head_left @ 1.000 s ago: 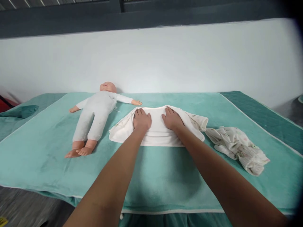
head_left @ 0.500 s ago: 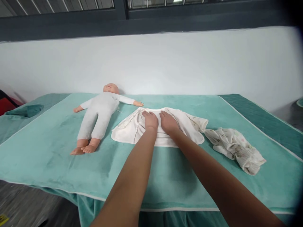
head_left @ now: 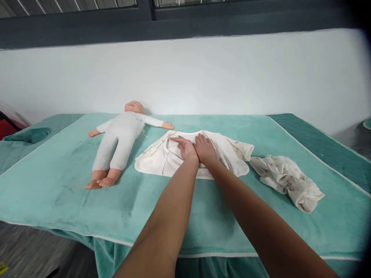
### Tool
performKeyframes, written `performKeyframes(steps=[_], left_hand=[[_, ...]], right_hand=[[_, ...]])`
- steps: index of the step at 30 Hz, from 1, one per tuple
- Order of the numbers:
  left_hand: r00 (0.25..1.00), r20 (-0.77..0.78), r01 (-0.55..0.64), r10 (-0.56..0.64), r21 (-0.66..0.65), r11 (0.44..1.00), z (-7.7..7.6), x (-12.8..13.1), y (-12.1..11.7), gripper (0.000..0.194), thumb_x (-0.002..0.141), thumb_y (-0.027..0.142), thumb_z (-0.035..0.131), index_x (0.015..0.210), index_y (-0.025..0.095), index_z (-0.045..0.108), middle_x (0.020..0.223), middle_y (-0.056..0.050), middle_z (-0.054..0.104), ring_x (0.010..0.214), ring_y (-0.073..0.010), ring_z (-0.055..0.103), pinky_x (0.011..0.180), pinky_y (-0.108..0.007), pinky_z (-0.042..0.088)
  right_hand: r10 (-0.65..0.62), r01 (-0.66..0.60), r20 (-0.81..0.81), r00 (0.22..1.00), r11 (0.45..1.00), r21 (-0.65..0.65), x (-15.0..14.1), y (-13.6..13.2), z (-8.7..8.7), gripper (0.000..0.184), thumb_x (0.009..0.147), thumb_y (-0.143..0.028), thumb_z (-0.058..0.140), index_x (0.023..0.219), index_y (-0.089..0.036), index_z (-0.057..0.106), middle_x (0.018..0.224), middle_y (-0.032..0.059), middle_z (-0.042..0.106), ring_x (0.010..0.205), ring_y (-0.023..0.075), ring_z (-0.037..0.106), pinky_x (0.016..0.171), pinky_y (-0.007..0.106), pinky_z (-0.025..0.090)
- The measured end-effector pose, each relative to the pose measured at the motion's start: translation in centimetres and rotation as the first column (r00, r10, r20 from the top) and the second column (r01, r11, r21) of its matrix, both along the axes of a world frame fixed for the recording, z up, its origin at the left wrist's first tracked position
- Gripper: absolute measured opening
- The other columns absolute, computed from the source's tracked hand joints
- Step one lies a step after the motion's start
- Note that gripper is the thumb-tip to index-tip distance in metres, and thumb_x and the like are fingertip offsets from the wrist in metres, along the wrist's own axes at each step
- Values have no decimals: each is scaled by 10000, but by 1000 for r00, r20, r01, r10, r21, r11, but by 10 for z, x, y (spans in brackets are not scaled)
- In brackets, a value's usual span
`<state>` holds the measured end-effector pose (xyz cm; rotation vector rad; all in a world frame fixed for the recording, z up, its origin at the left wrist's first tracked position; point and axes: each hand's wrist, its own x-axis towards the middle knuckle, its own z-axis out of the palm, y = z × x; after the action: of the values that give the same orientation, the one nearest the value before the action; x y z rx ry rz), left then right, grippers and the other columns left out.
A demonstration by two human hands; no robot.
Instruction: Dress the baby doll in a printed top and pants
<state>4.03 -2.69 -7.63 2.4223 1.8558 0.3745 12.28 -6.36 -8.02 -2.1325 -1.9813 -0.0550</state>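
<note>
A white baby shirt (head_left: 156, 160) with small printed motifs lies spread on the green covered bed. Over its middle is my left hand (head_left: 187, 147), turned partly on its side, fingers stretched toward the left. Right beside it my right hand (head_left: 204, 148) lies flat on the cloth with its fingers extended, the two hands touching near the wrists. Neither hand grips anything. To the left a baby doll (head_left: 118, 135) in a white fabric body rests on its back, one arm reaching toward the shirt. A crumpled printed baby garment (head_left: 290, 179) lies close to the shirt's right sleeve.
The green velvety cover (head_left: 72, 208) with pale piping drapes over the bed's front edge. Behind it stands a white wall (head_left: 185, 77) below a dark window frame (head_left: 87, 29). A red and black object (head_left: 7, 127) shows at the far left.
The left hand has moved right, across the shirt to the right hand, and rolled onto its side. The shirt's left front panel now lies further over the middle. Doll and crumpled garment stay put.
</note>
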Motion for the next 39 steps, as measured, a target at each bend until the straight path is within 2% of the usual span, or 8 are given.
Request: performKeyframes(steps=[3, 6, 11, 17, 22, 27, 35, 39], left_hand=[[982, -5, -189, 189, 53, 981, 0, 1, -4, 542, 901, 35, 367, 1434, -29, 435, 1351, -264, 598, 1409, -384, 417, 1068, -697, 391], [957, 7, -290, 290, 74, 954, 3, 3, -5, 550, 874, -7, 368, 1415, -19, 470, 1326, -236, 628, 1423, -357, 402, 1111, -676, 358], [932, 32, -363, 362, 73, 929, 9, 7, -6, 558, 825, -47, 392, 1342, 46, 581, 1316, -185, 651, 1434, -327, 389, 1152, -636, 338], [909, -10, -414, 416, 74, 907, 13, 12, -6, 585, 806, -70, 402, 1339, 80, 590, 1341, -160, 640, 1462, -317, 345, 1176, -665, 267], [906, -186, -367, 381, 104, 924, 12, 12, -4, 557, 839, -14, 424, 1336, 158, 607, 1292, -132, 676, 1420, -356, 418, 1151, -747, 201], [934, -224, -253, 277, 131, 959, 10, 12, -3, 540, 877, 41, 424, 1363, 211, 586, 1235, -116, 708, 1380, -360, 475, 1125, -772, 223], [912, -232, -313, 338, 139, 939, 10, 9, -7, 535, 873, 42, 431, 1383, 143, 561, 1313, -151, 659, 1425, -369, 406, 1146, -752, 223], [945, -193, -250, 264, 94, 964, 10, 6, -8, 557, 877, 47, 420, 1422, 117, 516, 1347, -172, 631, 1453, -379, 349, 1152, -758, 190]], right_hand=[[-2, 2, 0, 1000, 1000, 24, 1, -1, 0, 564, 1027, -315, 282, 1495, -19, 392, 1607, 176, 306, 1488, 274, 289, 1193, 419, 241], [-3, 3, -4, 1000, 1000, 29, 0, -1, 1, 565, 1027, -325, 289, 1489, -21, 402, 1602, 172, 319, 1482, 272, 304, 1191, 414, 248], [-9, 10, -14, 1000, 999, 31, 0, -1, 2, 562, 1022, -333, 307, 1482, -28, 414, 1600, 167, 327, 1480, 270, 308, 1191, 418, 250], [-13, 13, -32, 999, 1000, 9, 1, -1, 3, 555, 1018, -323, 309, 1481, -36, 414, 1607, 164, 310, 1481, 271, 304, 1187, 425, 254], [-10, 11, -34, 999, 1000, 13, 1, -1, 5, 538, 1017, -319, 317, 1475, -60, 429, 1605, 166, 317, 1481, 271, 305, 1178, 426, 261], [-12, 14, -49, 999, 999, 33, 1, -1, 3, 524, 1015, -326, 336, 1463, -78, 448, 1596, 162, 339, 1473, 269, 320, 1166, 421, 273], [-30, 31, -57, 998, 999, 19, -1, -2, 5, 566, 1015, -352, 329, 1481, -42, 416, 1602, 164, 322, 1475, 271, 312, 1183, 416, 246], [-25, 26, -56, 998, 999, 30, -2, -2, 3, 577, 1017, -369, 319, 1488, -49, 411, 1603, 165, 319, 1478, 275, 307, 1185, 427, 238]])
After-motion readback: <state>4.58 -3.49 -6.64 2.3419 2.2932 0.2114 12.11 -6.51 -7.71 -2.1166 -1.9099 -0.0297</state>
